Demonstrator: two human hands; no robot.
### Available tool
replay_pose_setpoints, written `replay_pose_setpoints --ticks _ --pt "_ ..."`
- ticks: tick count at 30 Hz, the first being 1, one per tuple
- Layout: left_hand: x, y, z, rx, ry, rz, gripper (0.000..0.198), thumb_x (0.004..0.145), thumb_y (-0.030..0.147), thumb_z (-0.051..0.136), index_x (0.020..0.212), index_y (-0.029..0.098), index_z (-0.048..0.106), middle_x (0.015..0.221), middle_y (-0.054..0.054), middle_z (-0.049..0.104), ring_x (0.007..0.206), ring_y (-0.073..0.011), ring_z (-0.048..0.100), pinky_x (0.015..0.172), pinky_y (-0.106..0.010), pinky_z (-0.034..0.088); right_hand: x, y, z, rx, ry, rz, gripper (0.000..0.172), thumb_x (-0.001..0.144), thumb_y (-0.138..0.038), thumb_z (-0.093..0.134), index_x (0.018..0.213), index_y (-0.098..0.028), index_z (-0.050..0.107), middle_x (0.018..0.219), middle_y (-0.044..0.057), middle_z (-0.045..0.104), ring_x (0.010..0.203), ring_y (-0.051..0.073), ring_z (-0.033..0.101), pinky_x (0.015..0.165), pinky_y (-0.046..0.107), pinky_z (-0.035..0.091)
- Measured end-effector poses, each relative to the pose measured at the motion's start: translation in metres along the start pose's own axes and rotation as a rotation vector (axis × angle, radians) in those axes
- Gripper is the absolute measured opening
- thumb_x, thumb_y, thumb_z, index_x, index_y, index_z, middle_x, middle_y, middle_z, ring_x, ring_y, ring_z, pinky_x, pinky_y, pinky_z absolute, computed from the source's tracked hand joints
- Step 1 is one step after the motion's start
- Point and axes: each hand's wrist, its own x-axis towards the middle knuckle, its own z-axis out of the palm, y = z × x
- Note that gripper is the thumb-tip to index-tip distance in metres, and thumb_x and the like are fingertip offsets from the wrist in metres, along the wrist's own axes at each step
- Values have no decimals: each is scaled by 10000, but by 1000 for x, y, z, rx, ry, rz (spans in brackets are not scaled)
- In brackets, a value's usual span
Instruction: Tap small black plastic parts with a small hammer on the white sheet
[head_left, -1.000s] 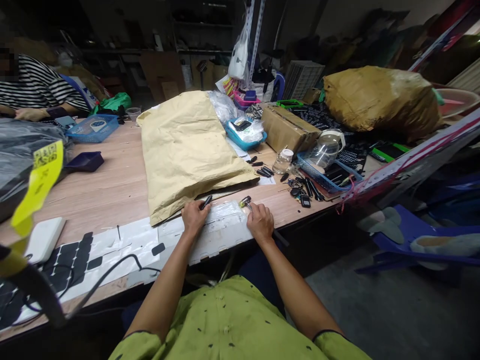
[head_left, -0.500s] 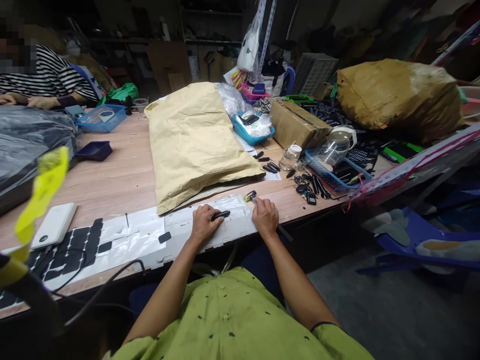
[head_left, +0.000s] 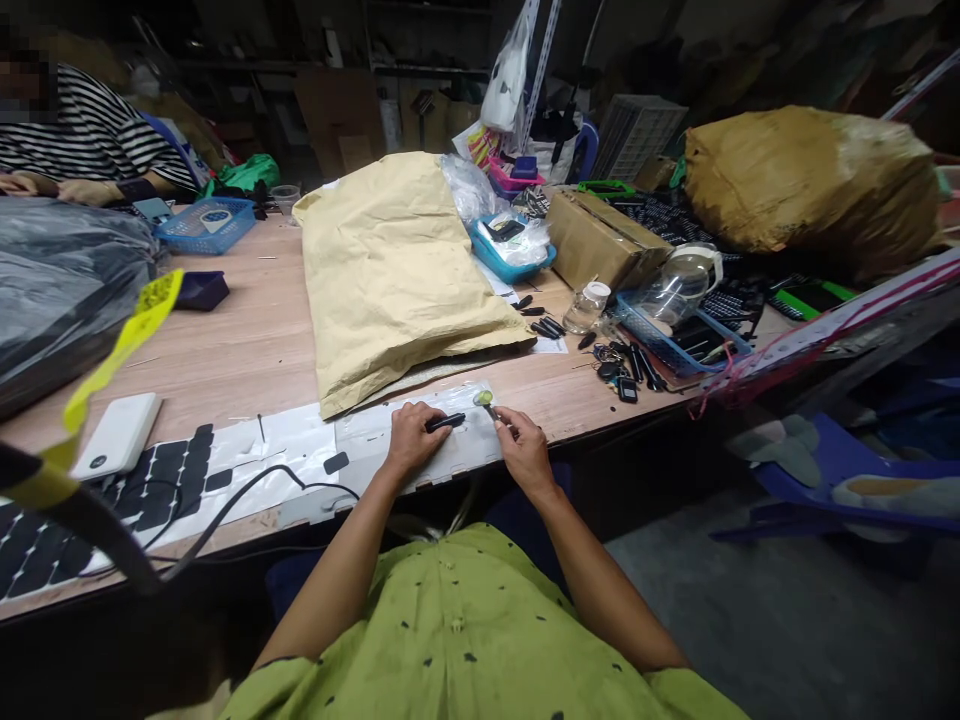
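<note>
Black pen-like piece [head_left: 447, 422] gripped in L hand [head_left: 414, 437], over white board [head_left: 465, 455] at front edge of bench [head_left: 240, 330]; R hand [head_left: 523, 448] grips sm. hammer [head_left: 485, 400] w/ yellow-green head, nr piece's tip. Tan bag [head_left: 412, 280] on bench behind, clear jar [head_left: 582, 314] nr its R corner.

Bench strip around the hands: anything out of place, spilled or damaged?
No spill or clear damage shows near the left hand, holding a black tool, or the right hand, holding a small hammer. One black pad looks stray, lying apart from the rows of black pads to its left.
</note>
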Motion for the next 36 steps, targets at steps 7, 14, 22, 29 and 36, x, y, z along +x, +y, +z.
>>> replay_pose_setpoints --ticks 7,14,22,29,36 --pt "1 2 1 2 -19 -23 178 830 336 704 974 290 799 923 -38 737 938 -256 584 893 -408 422 -13 -20 2 29 -33 -75 318 925 -203 504 1102 -235 766 983 72 755 884 197 694 793 309 566" --pt "1 5 3 -3 -11 -30 147 822 312 715 939 284 800 913 -32 733 934 -251 584 897 -401 420 -14 -23 4 -55 -57 -113 336 934 -178 471 1110 -220 754 972 80 741 914 203 690 843 312 558" --pt "0 10 3 -4 -2 -49 156 812 289 708 934 284 806 900 -35 731 941 -252 593 912 -406 420 -19 -34 10 -22 -79 -166 334 949 -176 476 1138 -235 744 1010 73 750 974 194 698 885 305 555" --pt "1 13 2 2 -38 -69 176 821 310 710 960 284 815 939 -46 734 981 -266 588 926 -415 413 -9 -18 11 -65 -58 -146 333 942 -188 479 1134 -229 748 1006 72 739 927 195 683 838 299 547" --pt "0 11 3 -8 -44 -59 180 847 351 691 972 293 807 938 -44 725 966 -266 565 919 -422 407 35 30 -10 -431 96 -11 345 883 -104 525 1112 -214 757 932 82 676 883 219 582 778 310 439"
